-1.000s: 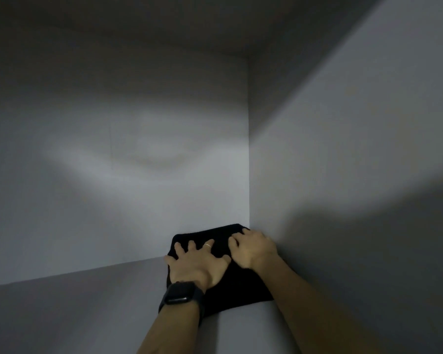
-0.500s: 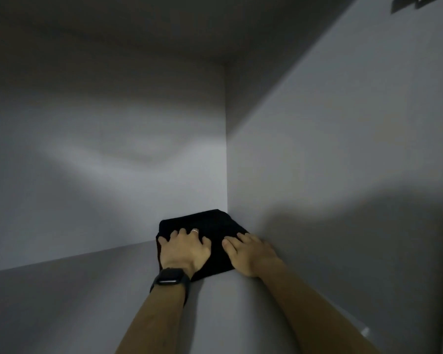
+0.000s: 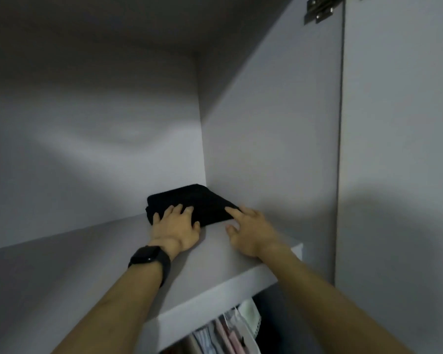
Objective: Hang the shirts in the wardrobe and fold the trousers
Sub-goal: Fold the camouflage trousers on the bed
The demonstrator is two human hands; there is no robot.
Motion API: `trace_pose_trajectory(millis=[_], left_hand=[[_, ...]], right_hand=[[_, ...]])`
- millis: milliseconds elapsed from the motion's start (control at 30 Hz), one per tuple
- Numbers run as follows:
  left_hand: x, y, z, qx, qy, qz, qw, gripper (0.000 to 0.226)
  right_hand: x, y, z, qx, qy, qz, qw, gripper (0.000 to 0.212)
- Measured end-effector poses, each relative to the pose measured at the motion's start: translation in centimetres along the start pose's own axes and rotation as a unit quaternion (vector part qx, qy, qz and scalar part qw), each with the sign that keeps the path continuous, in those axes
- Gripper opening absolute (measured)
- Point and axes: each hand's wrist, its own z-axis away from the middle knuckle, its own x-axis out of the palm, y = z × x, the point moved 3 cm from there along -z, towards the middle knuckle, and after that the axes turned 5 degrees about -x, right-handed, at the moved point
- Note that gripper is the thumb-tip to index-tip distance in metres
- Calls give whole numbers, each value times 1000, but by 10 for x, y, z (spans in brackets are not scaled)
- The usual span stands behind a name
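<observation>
Wardrobe interior, head view, dim light. Back panel (image 3: 87, 149) fills the upper left and centre of the frame, pale grey with a brighter patch across its middle. Shelf (image 3: 62, 277) runs from the lower left toward the centre, and its front edge shows at lower centre.

Left forearm rises from the bottom edge, left of centre, with a black watch (image 3: 150, 259) on the wrist. Left hand (image 3: 175, 227) lies palm down, fingers spread and nearly straight. Its fingertips rest on the near left edge of the folded black trousers (image 3: 195, 200) and its heel is on the shelf. Flat contact only, no grasp.

Trousers: one compact dark bundle at frame centre, lying on the shelf in the back right corner. Cannot tell whether the right side touches the side panel (image 3: 266, 123) or lies just beside it. Fabric detail is too dark to read.

Right hand (image 3: 250, 232), right of centre, is palm down with fingers splayed and loose. The index fingertip touches the near right corner of the trousers, and the thumb and other fingers are over bare shelf. It holds nothing.

Lower centre, under the shelf edge: hanging clothes (image 3: 230, 330), pale and striped, partly visible. Upper right: metal hinge (image 3: 320, 10) at the top edge. Door panel (image 3: 399, 149) fills the right of the frame
</observation>
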Motion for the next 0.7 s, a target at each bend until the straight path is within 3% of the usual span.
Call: trace_pose_trajectory(millis=[167, 267, 333, 500, 600, 667, 700], left_hand=[[-11, 69, 87, 105, 74, 66, 989, 62], [-2, 131, 170, 202, 113, 154, 960, 55], [12, 173, 227, 267, 128, 228, 928, 50], [45, 305, 382, 431, 68, 361, 824, 42], [58, 390, 492, 535, -5, 397, 745, 42], [68, 426, 537, 566, -58, 398, 720, 43], [71, 451, 572, 590, -86, 404, 693, 43]], right_hand=[[-47, 16, 155, -7, 137, -31, 990, 49], [-74, 38, 268, 25, 224, -23, 974, 42], [-93, 50, 345, 67, 268, -25, 961, 38], [-144, 82, 538, 213, 365, 41, 905, 34], [-169, 94, 665, 338, 405, 103, 843, 32], [-171, 97, 718, 402, 404, 122, 813, 30], [-173, 93, 759, 454, 406, 136, 781, 30]])
